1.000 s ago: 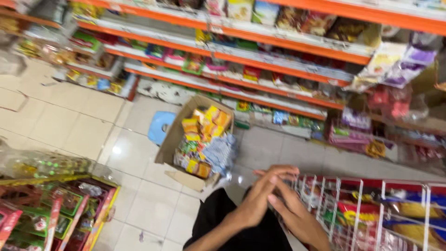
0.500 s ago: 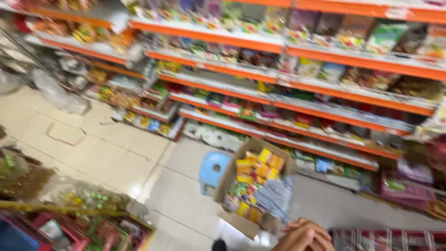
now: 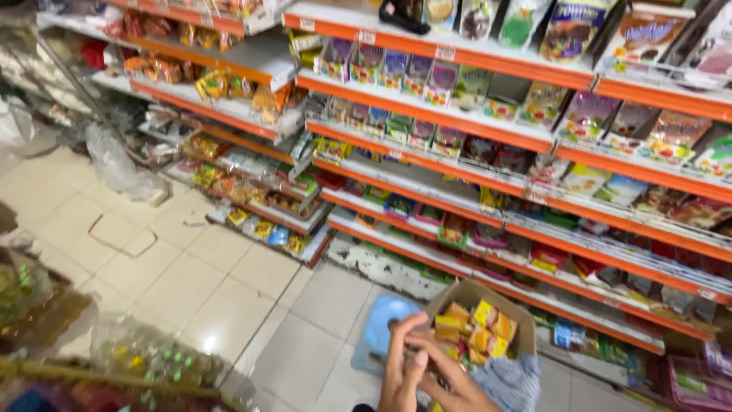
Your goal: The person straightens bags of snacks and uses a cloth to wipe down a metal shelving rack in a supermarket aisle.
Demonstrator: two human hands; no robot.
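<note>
At six o'clock of our view, our left hand (image 3: 402, 366) and right hand (image 3: 450, 383) meet, fingers curled together; whether they pinch anything we cannot tell. Just at two o'clock of them sits the open cardboard box (image 3: 476, 324) of yellow packets, beside a blue stool (image 3: 381, 329).

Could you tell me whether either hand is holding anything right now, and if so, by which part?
Nothing is visibly held. The left hand and right hand are pressed together, fingers overlapping, in front of the open cardboard box; whether something small sits between them cannot be told.
</note>
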